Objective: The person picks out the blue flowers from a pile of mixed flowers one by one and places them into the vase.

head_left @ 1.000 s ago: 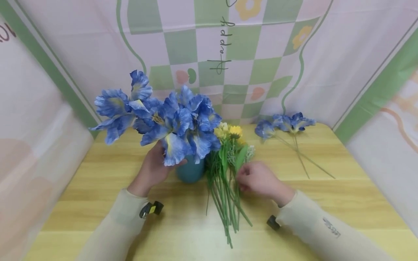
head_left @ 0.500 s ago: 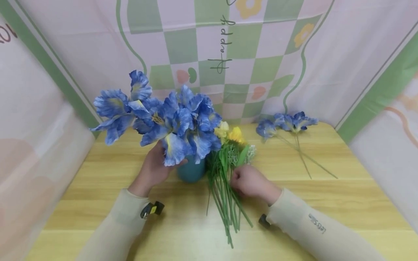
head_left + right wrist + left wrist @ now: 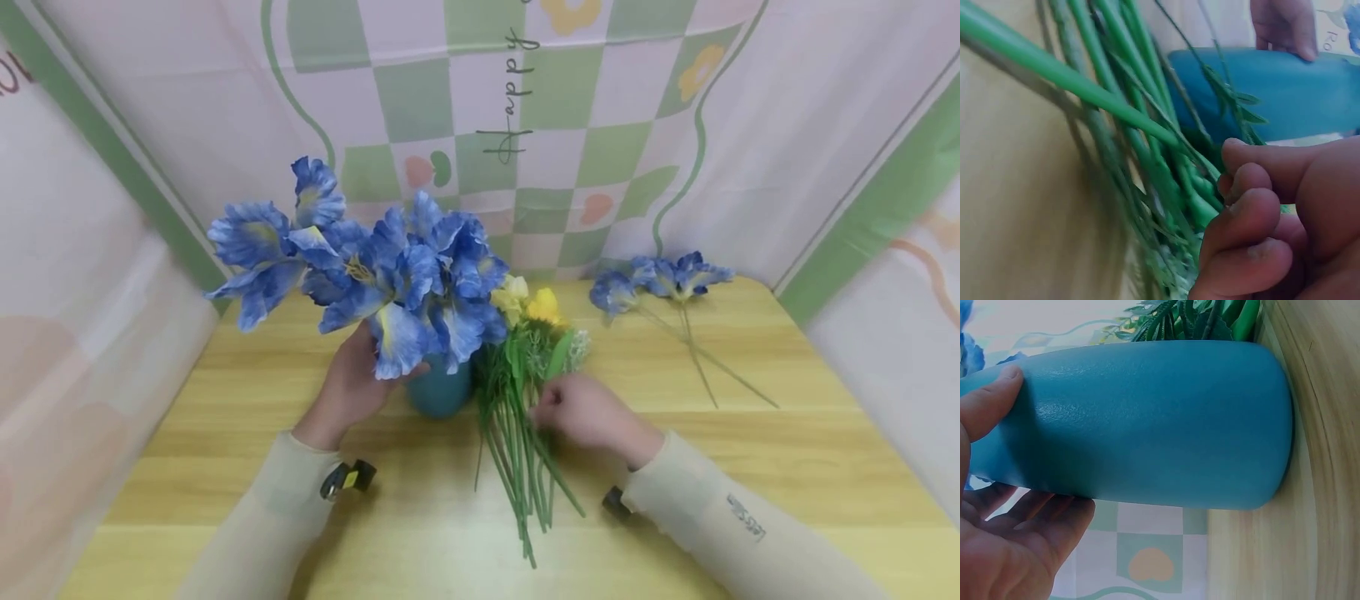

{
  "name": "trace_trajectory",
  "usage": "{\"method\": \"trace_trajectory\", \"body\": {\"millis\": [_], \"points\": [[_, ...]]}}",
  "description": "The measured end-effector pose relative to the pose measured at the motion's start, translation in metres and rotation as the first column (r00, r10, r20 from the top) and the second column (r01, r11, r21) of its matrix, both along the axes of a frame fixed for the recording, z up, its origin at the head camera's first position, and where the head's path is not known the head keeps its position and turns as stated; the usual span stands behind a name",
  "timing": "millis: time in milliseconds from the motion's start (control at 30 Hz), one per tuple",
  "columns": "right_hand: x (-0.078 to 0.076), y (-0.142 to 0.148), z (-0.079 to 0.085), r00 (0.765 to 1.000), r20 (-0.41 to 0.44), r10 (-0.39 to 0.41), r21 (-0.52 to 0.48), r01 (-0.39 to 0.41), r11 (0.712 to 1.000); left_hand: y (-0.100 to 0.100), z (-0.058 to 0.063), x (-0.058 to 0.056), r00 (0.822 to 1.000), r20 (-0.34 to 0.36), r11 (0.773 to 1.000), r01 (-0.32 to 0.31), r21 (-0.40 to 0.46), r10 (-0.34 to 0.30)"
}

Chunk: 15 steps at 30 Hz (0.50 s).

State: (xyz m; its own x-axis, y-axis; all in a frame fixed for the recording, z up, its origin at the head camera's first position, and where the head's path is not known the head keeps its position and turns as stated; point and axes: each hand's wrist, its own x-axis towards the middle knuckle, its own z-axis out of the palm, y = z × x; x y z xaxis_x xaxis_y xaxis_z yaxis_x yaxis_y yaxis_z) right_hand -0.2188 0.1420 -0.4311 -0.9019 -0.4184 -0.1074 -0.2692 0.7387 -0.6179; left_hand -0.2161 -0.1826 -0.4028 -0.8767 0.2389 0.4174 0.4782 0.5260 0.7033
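A blue-green vase [image 3: 1147, 425] stands upright on the table, holding large blue irises [image 3: 397, 275] that spread mostly to the left. My left hand [image 3: 352, 387] grips its upper part, thumb on one side and fingers on the other in the left wrist view. Beside the vase, to its right, lies a bundle of green flower stems [image 3: 517, 467] with yellow blooms [image 3: 543, 307] at the far end. My right hand [image 3: 592, 417] has curled fingers at the bundle's right edge; in the right wrist view thumb and forefinger pinch a thin green stem [image 3: 1172, 125]. The pinch point is partly hidden.
Some loose blue irises [image 3: 678, 279] with crossed stems lie at the back right of the wooden table [image 3: 750, 492]. A printed cloth [image 3: 555, 100] hangs right behind the table's back edge. Small white blossoms [image 3: 576, 350] poke out near the right hand.
My right hand has shifted left into the stems and then slightly back right. The yellow blooms have stirred a little. My left hand and the vase keep their place.
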Motion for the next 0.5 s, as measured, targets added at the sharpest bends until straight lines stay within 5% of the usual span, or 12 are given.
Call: {"method": "trace_trajectory", "body": {"millis": [233, 500], "points": [[-0.01, 0.037, 0.015, 0.998, -0.04, -0.057, 0.04, 0.059, 0.997, -0.001, 0.001, -0.001, 1.0, 0.012, 1.0, -0.005, -0.017, 0.005], [-0.041, 0.128, 0.017, 0.981, -0.131, -0.141, 0.278, 0.173, 0.945, -0.001, 0.003, -0.001, 0.999, 0.042, 1.0, -0.019, 0.003, 0.019]]}}
